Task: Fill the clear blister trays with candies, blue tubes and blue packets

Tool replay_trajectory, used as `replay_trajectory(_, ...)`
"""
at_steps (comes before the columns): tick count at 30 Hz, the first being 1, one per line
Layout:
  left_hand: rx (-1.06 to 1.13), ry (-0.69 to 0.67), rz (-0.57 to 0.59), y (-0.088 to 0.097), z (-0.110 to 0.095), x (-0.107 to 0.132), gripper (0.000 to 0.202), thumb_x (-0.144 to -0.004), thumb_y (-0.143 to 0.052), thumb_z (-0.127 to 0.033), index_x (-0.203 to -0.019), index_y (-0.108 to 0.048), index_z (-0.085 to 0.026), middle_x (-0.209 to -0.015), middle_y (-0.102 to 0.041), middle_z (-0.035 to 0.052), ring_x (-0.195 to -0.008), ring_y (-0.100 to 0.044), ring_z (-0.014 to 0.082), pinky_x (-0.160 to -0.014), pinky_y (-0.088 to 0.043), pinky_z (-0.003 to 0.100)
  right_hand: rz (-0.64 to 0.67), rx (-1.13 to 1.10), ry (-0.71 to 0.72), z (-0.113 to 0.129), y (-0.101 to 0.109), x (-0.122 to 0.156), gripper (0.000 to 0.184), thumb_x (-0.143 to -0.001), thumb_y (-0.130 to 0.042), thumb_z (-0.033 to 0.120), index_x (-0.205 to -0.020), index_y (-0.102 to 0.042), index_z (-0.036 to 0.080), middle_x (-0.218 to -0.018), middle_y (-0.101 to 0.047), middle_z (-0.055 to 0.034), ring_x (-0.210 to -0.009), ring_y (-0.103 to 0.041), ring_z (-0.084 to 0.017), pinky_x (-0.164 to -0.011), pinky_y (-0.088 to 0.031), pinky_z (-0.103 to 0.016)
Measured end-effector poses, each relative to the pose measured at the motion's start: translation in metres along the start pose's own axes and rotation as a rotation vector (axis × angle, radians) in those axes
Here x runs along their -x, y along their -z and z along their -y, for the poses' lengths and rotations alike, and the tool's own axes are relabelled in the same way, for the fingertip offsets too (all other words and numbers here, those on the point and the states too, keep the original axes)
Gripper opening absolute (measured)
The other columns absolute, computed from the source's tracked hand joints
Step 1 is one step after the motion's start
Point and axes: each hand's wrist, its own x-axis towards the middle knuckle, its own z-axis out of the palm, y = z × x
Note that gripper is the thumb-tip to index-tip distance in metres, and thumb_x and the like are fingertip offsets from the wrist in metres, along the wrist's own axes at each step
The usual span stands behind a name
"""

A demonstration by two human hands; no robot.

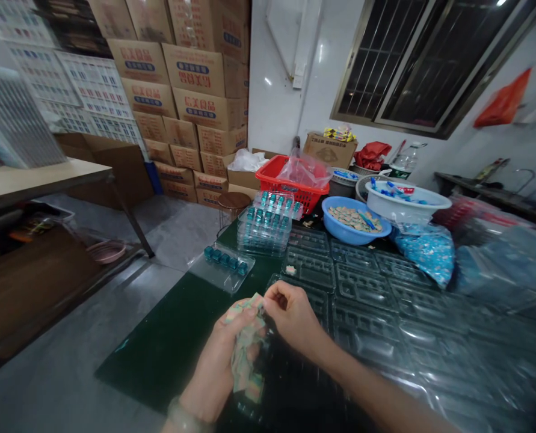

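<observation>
Your left hand [216, 361] is curled tight around a wad of packets [246, 355], held upright just above the near part of the dark green table [168, 343]. Your right hand [292, 316] pinches the wad's top edge, thumb and fingertips closed on it. The likely trouble is the wad itself: the pieces look thin, slick and loosely stacked, so a pull on one could drag its neighbours out and spill them across the table or off its near edge, and a slackened left grip would do the same. The packets are small, flat and rectangular, in pale pink, green and yellow, with print too blurred to read. Beyond your hands lie clear moulded trays [367, 288], glossy, thin and pressed into compartments, probably light enough to skid if a wrist brushes them. One tray [222, 264] to the left holds a row of teal blocks. Farther back, a smooth blue bowl [353, 236] holds similar pale pieces.
</observation>
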Motion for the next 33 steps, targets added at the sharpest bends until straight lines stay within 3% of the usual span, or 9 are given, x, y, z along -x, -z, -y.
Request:
replay_trajectory(5, 0.121, 0.098, -0.052, 0.006, -0.004, -0.006, 0.022, -0.070, -0.063, -0.021, -0.090, -0.056, -0.014, -0.072, -0.060, 0.0053, -0.051, -0.053, 0.0095, -0.035, -0.034, 0.015, -0.112, 0.029, -0.139, -0.028, 0.042, -0.046, 0.023, -0.073, -0.053, 0.034, -0.062, -0.054, 0.015, -0.053, -0.050, 0.0024, -0.048, -0.043, -0.009, -0.047, -0.033, -0.020)
replay_trajectory(8, 0.184, 0.135, -0.045, 0.008, -0.010, -0.010, 0.027, -0.071, -0.060, -0.017, -0.098, -0.056, -0.014, -0.078, -0.059, 0.0067, -0.055, -0.055, 0.0113, -0.035, -0.035, 0.015, -0.080, 0.131, -0.201, -0.054, 0.062, -0.072, 0.020, -0.069, -0.056, 0.027, -0.056, -0.055, 0.013, -0.047, -0.048, 0.0027, -0.045, -0.041, -0.008, -0.045, -0.031, -0.020)
replay_trajectory(14, 0.151, 0.169, 0.019, -0.001, -0.019, -0.014, 0.036, -0.070, -0.060, -0.017, -0.106, -0.054, -0.013, -0.083, -0.063, 0.0117, -0.058, -0.058, 0.0140, -0.035, -0.036, 0.016, -0.010, 0.397, -0.264, -0.082, 0.062, -0.093, 0.011, -0.063, -0.062, 0.017, -0.052, -0.060, 0.014, -0.049, -0.053, 0.0007, -0.051, -0.049, -0.012, -0.050, -0.030, -0.023)
replay_trajectory(18, 0.053, 0.161, 0.062, -0.010, -0.021, -0.017, 0.044, -0.068, -0.060, -0.015, -0.112, -0.053, -0.015, -0.084, -0.064, 0.0115, -0.057, -0.056, 0.0128, -0.038, -0.037, 0.017, -0.034, 0.539, -0.266, -0.072, 0.055, -0.096, 0.016, -0.057, -0.068, 0.017, -0.048, -0.055, 0.014, -0.058, -0.058, -0.0035, -0.067, -0.056, -0.019, -0.056, -0.031, -0.024)
replay_trajectory(21, -0.006, 0.145, 0.126, -0.016, -0.018, -0.022, 0.046, -0.069, -0.057, -0.015, -0.115, -0.052, -0.016, -0.081, -0.063, 0.0101, -0.055, -0.054, 0.0125, -0.039, -0.036, 0.018, -0.043, 0.547, -0.212, -0.052, 0.054, -0.087, 0.006, -0.066, -0.063, 0.020, -0.061, -0.061, 0.016, -0.068, -0.061, -0.0043, -0.073, -0.056, -0.019, -0.059, -0.033, -0.024)
replay_trajectory(25, -0.078, 0.104, 0.205, -0.022, -0.012, -0.032, 0.036, -0.068, -0.053, -0.010, -0.104, -0.059, -0.015, -0.065, -0.057, 0.0037, -0.046, -0.047, 0.0093, -0.038, -0.032, 0.018, 0.161, 0.259, -0.023, -0.022, 0.056, -0.058, 0.017, -0.079, -0.050, 0.028, -0.088, -0.063, 0.021, -0.072, -0.062, 0.0023, -0.064, -0.054, -0.011, -0.056, -0.036, -0.019)
replay_trajectory(28, -0.141, 0.074, 0.264, -0.030, -0.010, -0.040, 0.019, -0.067, -0.053, -0.009, -0.084, -0.062, -0.014, -0.051, -0.045, -0.0024, -0.038, -0.036, 0.0056, -0.035, -0.027, 0.018, 0.277, 0.143, 0.089, -0.007, 0.056, -0.038, 0.011, -0.075, -0.056, 0.026, -0.080, -0.065, 0.020, -0.067, -0.059, 0.0032, -0.060, -0.051, -0.010, -0.054, -0.035, -0.019)
replay_trajectory(31, -0.193, 0.060, 0.276, -0.037, -0.010, -0.046, 0.018, -0.068, -0.054, -0.010, -0.084, -0.061, -0.015, -0.050, -0.042, -0.0035, -0.037, -0.034, 0.0056, -0.035, -0.028, 0.019, 0.186, 0.225, 0.107, -0.003, 0.055, -0.029, 0.006, -0.073, -0.059, 0.023, -0.069, -0.064, 0.019, -0.065, -0.058, 0.0029, -0.061, -0.049, -0.011, -0.060, -0.036, -0.022)
replay_trajectory(33, -0.221, 0.062, 0.278, -0.041, -0.011, -0.050, 0.023, -0.068, -0.053, -0.010, -0.090, -0.060, -0.016, -0.051, -0.045, -0.0028, -0.037, -0.036, 0.0063, -0.036, -0.029, 0.020, 0.131, 0.163, 0.099, -0.005, 0.055, -0.029, 0.009, -0.075, -0.057, 0.022, -0.069, -0.062, 0.019, -0.068, -0.059, 0.0023, -0.064, -0.050, -0.011, -0.065, -0.037, -0.024)
